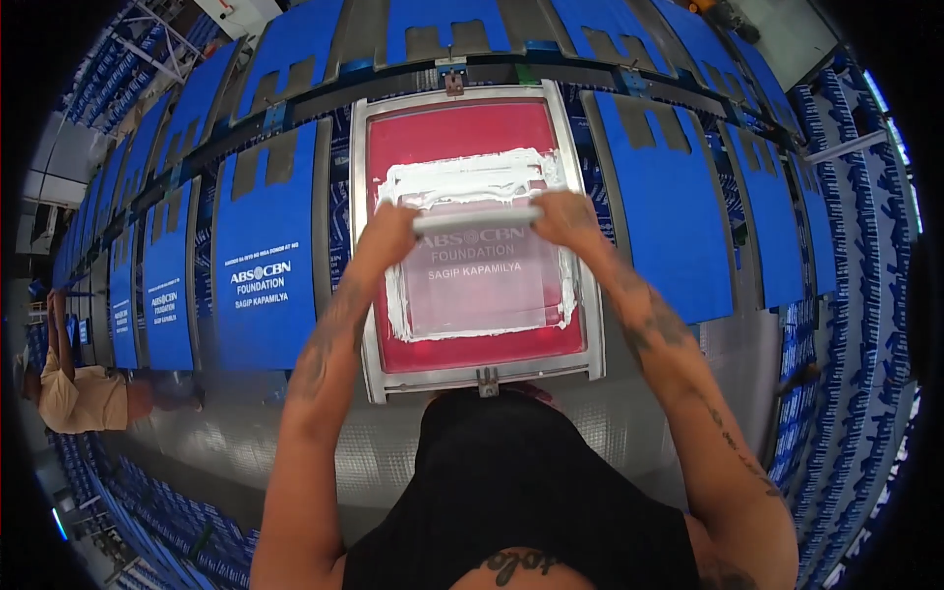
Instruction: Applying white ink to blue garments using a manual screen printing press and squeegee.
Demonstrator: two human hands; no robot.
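A screen printing frame (pixel 584 246) with a pale metal rim lies before me, its mesh (pixel 457 126) deep red around a lighter printing area. Across the mesh stretches a pale squeegee (pixel 479 218), slightly blurred. My left hand (pixel 395 228) is closed round the squeegee's left end, and my right hand (pixel 564 216) grips its right end. Thick white ink (pixel 467 175) is heaped just beyond the squeegee and smeared down both sides and along the near edge. Pale lettering shows through the mesh on the near side of the squeegee.
Blue cut sheets (pixel 664 216) lie on boards to the right and in a far row. On the left, a blue sheet (pixel 264 197) bears white print. Metal clamps (pixel 451 79) sit at the frame's ends. Another person (pixel 88 398) stands far left. Racks of blue pieces (pixel 851 246) line the right.
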